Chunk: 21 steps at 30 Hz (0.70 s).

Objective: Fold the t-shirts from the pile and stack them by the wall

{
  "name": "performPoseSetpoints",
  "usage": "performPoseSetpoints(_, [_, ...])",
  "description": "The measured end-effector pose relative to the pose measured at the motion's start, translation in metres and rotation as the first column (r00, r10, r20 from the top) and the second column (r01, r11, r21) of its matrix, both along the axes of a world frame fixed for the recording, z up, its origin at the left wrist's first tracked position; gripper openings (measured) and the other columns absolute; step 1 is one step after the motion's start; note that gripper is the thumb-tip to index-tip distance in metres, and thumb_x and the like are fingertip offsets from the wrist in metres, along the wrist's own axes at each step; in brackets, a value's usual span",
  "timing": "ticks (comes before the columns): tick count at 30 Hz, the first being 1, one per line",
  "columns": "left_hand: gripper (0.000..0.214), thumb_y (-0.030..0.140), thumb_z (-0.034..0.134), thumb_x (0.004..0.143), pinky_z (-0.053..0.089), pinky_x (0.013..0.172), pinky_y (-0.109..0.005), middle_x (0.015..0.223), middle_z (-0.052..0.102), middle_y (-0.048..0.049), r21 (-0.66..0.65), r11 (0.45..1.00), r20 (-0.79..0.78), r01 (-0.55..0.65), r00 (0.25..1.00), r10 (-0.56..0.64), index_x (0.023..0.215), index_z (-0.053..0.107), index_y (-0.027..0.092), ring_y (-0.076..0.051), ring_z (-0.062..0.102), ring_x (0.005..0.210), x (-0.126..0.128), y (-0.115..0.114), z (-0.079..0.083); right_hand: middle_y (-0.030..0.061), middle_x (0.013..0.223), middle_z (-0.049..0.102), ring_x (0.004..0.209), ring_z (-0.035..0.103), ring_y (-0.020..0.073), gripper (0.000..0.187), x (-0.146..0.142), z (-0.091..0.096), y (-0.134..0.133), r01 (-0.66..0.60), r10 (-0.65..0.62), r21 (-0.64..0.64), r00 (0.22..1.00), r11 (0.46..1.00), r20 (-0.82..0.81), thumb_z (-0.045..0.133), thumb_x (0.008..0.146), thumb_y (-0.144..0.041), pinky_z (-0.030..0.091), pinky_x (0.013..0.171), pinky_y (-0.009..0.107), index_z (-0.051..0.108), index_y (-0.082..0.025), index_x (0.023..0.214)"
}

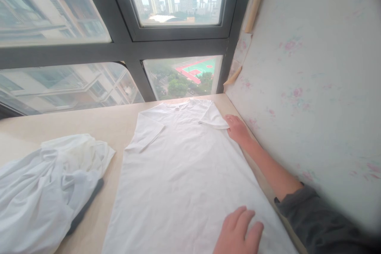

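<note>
A white short-sleeved T-shirt [178, 174] lies spread out on a pale wooden surface, its neckline toward the window and its lower part running out of the picture. My right hand [238, 130] is at the outer end of the right-side sleeve, with its fingers closed on the hem; the thumb is mostly hidden. Low in the view, my left hand [238, 232] is over the shirt's lower right part, fingers apart and holding nothing. Whether it presses on the cloth I cannot tell. The left-side sleeve is folded inward over the shirt's body.
A crumpled heap of white clothes [50, 182] lies on the left, with a dark strip [86, 206] along its edge. The pale wooden surface [119, 127] ends at a grey-framed window [178, 47]. A flower-papered wall [306, 79] rises close along the right.
</note>
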<state>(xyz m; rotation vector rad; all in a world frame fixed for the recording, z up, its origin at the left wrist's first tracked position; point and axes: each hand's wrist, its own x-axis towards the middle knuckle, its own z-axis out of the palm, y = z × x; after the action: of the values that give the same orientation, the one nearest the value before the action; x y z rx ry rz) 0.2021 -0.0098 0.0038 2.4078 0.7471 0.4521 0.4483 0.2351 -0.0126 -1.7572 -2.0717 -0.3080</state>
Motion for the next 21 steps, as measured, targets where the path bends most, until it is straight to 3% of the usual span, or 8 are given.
performPoseSetpoints(3, [0.061,0.023,0.063,0.079,0.046,0.109,-0.052,0.149,0.047,-0.0143,-0.042,0.999,-0.032,0.004,0.999,-0.005,0.137,0.046,0.020,-0.034,0.043,0.138,-0.020,0.042,0.027,0.0116,0.116,0.065,0.110,0.057,0.0245,0.035,0.010,-0.007,-0.007,-0.003,0.004,0.016,0.997,1.000,-0.081,0.049,0.086,-0.006,0.049,0.097,0.039,0.069,-0.018,0.111])
performPoseSetpoints(7, [0.050,0.020,0.051,0.088,0.043,0.111,-0.054,0.149,0.045,-0.0145,-0.022,0.995,-0.092,-0.093,0.992,0.090,0.137,0.045,0.020,-0.031,0.040,0.140,-0.034,0.091,0.047,0.0083,0.110,0.068,0.108,0.057,0.0218,0.036,0.019,-0.011,-0.015,-0.073,0.067,-0.031,0.986,0.997,-0.151,0.048,0.082,-0.002,0.049,0.096,0.038,0.074,-0.021,0.100])
performPoseSetpoints(10, [0.045,0.020,0.052,0.088,0.043,0.110,-0.055,0.147,0.048,-0.0144,0.035,0.984,-0.141,-0.173,0.974,0.177,0.133,0.048,0.020,-0.031,0.043,0.138,-0.038,0.125,0.046,0.0068,0.114,0.068,0.112,0.056,0.0218,0.041,0.019,-0.006,-0.016,-0.041,0.025,-0.090,0.985,0.995,-0.171,0.047,0.076,0.002,0.047,0.100,0.038,0.075,-0.021,0.096])
performPoseSetpoints(13, [0.042,0.020,0.052,0.090,0.041,0.110,-0.054,0.146,0.049,-0.0143,0.120,0.961,-0.170,-0.248,0.949,0.266,0.132,0.048,0.020,-0.030,0.043,0.138,-0.044,0.155,0.040,0.0077,0.116,0.067,0.113,0.055,0.0232,0.036,0.004,0.009,-0.007,0.012,-0.024,-0.069,0.984,0.998,-0.174,0.048,0.079,-0.002,0.045,0.101,0.039,0.074,-0.020,0.096])
performPoseSetpoints(17, [0.040,0.022,0.053,0.091,0.040,0.111,-0.052,0.145,0.049,-0.0146,0.195,0.927,-0.214,-0.320,0.909,0.358,0.131,0.049,0.018,-0.029,0.043,0.138,-0.057,0.182,0.036,0.0100,0.112,0.067,0.107,0.056,0.0247,0.025,-0.045,0.028,0.016,-0.035,0.024,-0.104,0.995,0.994,-0.099,0.051,0.093,-0.024,0.047,0.092,0.036,0.069,-0.020,0.109])
performPoseSetpoints(21, [0.040,0.023,0.054,0.091,0.039,0.111,-0.052,0.143,0.051,-0.0154,0.239,0.900,-0.230,-0.364,0.880,0.416,0.130,0.049,0.017,-0.029,0.045,0.135,-0.067,0.199,0.033,0.0144,0.109,0.064,0.103,0.056,0.0287,0.031,-0.093,0.030,0.044,-0.024,0.040,-0.224,0.997,0.974,0.068,0.055,0.094,-0.034,0.046,0.080,0.035,0.063,-0.018,0.118])
